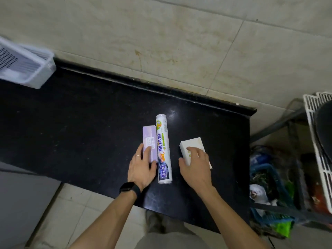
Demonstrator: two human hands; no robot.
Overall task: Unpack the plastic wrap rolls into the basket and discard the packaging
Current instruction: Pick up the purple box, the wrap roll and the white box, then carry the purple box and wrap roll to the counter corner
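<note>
Three packages lie on the black countertop (pixel 89 123). A purple box (pixel 149 139) lies left of a long plastic wrap roll (pixel 163 146) in printed wrapping. A white box (pixel 191 145) lies to the right. My left hand (pixel 142 168) rests on the near end of the purple box, fingers around it, with a black watch on the wrist. My right hand (pixel 195 166) lies over the near part of the white box, fingers curled on it. The white basket (pixel 36 69) sits at the counter's far left corner.
A tiled wall rises behind the counter. To the right, beyond the counter's edge, a blue bin (pixel 269 186) holds rubbish, and a white slatted rack (pixel 316 141) stands above it. Pale floor tiles show below the counter's near edge.
</note>
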